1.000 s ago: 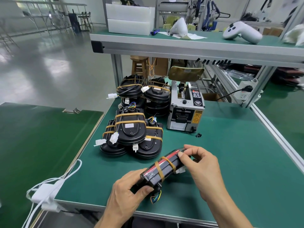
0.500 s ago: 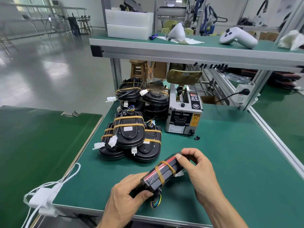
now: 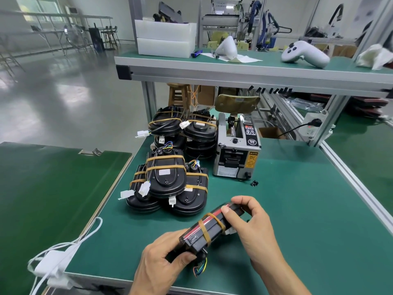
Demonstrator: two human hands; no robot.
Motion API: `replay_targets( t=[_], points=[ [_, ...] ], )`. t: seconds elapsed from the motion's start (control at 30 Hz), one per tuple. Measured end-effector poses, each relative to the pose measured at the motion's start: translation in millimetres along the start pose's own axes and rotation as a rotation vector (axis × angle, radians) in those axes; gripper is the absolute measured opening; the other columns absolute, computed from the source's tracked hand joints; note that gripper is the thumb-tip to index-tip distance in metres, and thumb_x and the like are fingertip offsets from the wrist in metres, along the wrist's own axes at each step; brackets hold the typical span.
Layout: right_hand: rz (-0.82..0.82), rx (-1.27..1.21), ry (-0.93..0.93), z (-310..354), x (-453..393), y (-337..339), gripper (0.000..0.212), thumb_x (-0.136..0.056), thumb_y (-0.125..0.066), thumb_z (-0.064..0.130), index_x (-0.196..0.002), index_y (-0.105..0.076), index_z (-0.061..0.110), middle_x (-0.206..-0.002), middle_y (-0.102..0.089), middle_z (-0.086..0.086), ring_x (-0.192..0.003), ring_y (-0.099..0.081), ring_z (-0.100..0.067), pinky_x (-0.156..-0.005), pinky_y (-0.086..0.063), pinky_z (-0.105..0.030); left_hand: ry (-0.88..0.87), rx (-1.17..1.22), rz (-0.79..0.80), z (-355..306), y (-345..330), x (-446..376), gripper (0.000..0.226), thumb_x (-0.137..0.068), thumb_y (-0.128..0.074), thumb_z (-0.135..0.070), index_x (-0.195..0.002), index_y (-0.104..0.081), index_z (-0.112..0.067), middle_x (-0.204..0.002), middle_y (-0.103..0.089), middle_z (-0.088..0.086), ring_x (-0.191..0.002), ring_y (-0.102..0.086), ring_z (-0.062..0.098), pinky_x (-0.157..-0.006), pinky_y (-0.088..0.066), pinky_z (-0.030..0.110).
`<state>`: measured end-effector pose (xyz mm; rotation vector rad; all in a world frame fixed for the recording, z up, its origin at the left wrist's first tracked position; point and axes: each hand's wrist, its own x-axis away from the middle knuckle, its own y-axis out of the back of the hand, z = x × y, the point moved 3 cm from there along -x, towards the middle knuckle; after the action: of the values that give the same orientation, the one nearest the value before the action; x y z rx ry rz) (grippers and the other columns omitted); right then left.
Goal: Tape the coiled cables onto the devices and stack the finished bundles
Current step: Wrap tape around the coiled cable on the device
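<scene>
1. Head view: the left hand (image 3: 161,262) is gripping the near end of a taped device (image 3: 209,227), the right hand (image 3: 251,226) is pinching its far end, both holding it edge-up over the green table (image 3: 287,220).
2. Finished bundles (image 3: 168,179) are sitting stacked just beyond, beside the tape dispenser (image 3: 236,154).

One held device (image 3: 209,228), two hands, one tape dispenser (image 3: 236,158).
</scene>
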<state>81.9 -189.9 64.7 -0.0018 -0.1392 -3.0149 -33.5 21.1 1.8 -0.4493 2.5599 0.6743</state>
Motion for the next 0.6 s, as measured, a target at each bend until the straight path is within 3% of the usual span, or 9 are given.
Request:
replay_targets(
  t=[0.1, 0.2, 0.3, 0.37, 0.47, 0.6],
  points=[
    [0.005, 0.012, -0.008, 0.8, -0.2, -0.4, 0.024, -0.082, -0.087, 0.024, -0.101, -0.072, 0.027, -0.113, -0.07, 0.005, -0.111, -0.066, -0.017, -0.069, -0.056, -0.02, -0.007, 0.01, -0.015, -2.3, 1.0, -2.9, 0.04, -0.095, -0.067, -0.071, -0.132, -0.07, -0.055, -0.123, -0.076, -0.021, -0.11, -0.076, 0.008, -0.091, -0.057, 0.022],
    [0.005, 0.069, 0.007, 2.3, 0.8, 0.2, 0.029, -0.08, -0.088, 0.03, -0.104, -0.07, 0.028, -0.114, -0.069, 0.011, -0.111, -0.062, 0.001, -0.089, -0.046, -0.019, -0.009, 0.015, -0.012, -2.6, 0.9, -3.8, 0.04, -0.095, -0.067, -0.071, -0.132, -0.07, -0.055, -0.123, -0.077, -0.02, -0.109, -0.077, 0.009, -0.09, -0.058, 0.022],
    [0.02, 0.12, 0.016, 3.9, 1.9, -0.7, 0.036, -0.078, -0.089, 0.033, -0.106, -0.067, 0.03, -0.117, -0.067, 0.013, -0.109, -0.059, 0.008, -0.094, -0.043, -0.02, -0.006, 0.016, -0.011, -3.0, 1.8, -3.9, 0.04, -0.095, -0.067, -0.072, -0.131, -0.07, -0.056, -0.121, -0.077, -0.02, -0.107, -0.077, 0.008, -0.09, -0.058, 0.021],
    [0.035, 0.138, 0.011, 4.3, 2.6, -2.0, 0.047, -0.072, -0.09, 0.045, -0.109, -0.065, 0.034, -0.118, -0.064, 0.016, -0.109, -0.057, 0.01, -0.096, -0.043, -0.02, 0.004, 0.015, -0.011, -4.0, 2.0, -4.4, 0.04, -0.094, -0.067, -0.073, -0.13, -0.07, -0.057, -0.12, -0.077, -0.021, -0.106, -0.077, 0.007, -0.09, -0.057, 0.019],
    [0.059, 0.157, -0.001, 5.5, 2.0, -1.3, 0.067, -0.06, -0.076, 0.072, -0.12, -0.061, 0.045, -0.124, -0.06, 0.024, -0.115, -0.052, 0.016, -0.092, -0.04, -0.013, 0.019, 0.018, -0.017, -6.3, 2.0, -4.1, 0.041, -0.093, -0.067, -0.074, -0.13, -0.071, -0.056, -0.117, -0.078, -0.02, -0.104, -0.076, 0.005, -0.089, -0.055, 0.015],
    [0.044, 0.215, -0.065, -1.3, -3.6, 1.1, 0.092, -0.058, -0.068, 0.086, -0.14, -0.051, 0.045, -0.138, -0.055, 0.021, -0.129, -0.051, 0.002, -0.109, -0.042, -0.03, 0.036, 0.005, -0.026, -6.9, 2.0, -3.6, 0.041, -0.091, -0.067, -0.076, -0.126, -0.072, -0.057, -0.114, -0.078, -0.022, -0.101, -0.076, 0.002, -0.086, -0.055, 0.013]
  ],
)
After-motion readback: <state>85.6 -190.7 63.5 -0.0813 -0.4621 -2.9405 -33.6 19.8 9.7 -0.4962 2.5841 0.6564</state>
